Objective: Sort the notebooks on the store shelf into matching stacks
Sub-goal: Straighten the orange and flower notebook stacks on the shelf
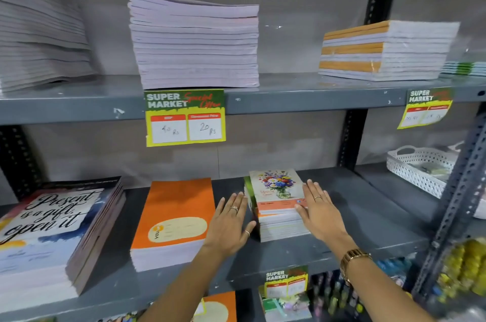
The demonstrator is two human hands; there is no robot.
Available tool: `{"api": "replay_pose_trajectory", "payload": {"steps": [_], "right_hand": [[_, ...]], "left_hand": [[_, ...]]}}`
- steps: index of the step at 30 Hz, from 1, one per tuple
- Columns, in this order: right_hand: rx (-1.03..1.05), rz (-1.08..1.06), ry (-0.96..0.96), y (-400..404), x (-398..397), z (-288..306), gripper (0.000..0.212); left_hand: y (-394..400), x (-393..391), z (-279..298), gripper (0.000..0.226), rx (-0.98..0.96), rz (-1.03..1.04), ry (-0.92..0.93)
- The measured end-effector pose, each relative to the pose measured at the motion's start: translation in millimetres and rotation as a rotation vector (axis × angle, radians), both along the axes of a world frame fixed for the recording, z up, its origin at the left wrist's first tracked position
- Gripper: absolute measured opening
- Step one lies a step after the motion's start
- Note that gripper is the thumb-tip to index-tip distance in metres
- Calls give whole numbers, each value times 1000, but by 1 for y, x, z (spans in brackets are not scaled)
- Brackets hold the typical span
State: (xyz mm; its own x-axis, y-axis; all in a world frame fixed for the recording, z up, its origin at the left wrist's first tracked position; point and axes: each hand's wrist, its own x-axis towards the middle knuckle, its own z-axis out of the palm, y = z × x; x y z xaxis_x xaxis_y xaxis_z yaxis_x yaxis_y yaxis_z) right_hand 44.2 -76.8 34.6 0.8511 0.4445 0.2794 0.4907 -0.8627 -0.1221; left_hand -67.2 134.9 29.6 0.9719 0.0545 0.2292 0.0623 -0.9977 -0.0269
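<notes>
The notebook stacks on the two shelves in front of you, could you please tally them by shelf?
Upper shelf: 3, the tall stack at left, the middle stack and the orange-banded stack.
Lower shelf: 3, the quote-cover stack, the orange stack and the floral stack.
Total: 6

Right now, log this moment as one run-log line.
left hand: open, flat beside floral notebook stack | right hand: open, resting on stack's right edge | orange notebook stack: untouched, left | step: squaring stack
</notes>
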Motion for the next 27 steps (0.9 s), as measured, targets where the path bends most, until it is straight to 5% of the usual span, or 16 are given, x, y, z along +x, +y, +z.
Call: {"api": "replay_pose_trajectory", "payload": {"steps": [7,14,19,27], "right_hand": [[128,-2,267,4,19,14,66],[503,-81,484,14,29,23,59],[678,-110,526,14,42,18,28],[865,-124,637,9,50,13,28]], "left_hand": [[-28,33,2,79,-130,5,48],[-35,41,-8,77,-254,41,87],[-39,42,-11,72,-310,52,59],[-47,41,-15,67,-491,59,63]]}}
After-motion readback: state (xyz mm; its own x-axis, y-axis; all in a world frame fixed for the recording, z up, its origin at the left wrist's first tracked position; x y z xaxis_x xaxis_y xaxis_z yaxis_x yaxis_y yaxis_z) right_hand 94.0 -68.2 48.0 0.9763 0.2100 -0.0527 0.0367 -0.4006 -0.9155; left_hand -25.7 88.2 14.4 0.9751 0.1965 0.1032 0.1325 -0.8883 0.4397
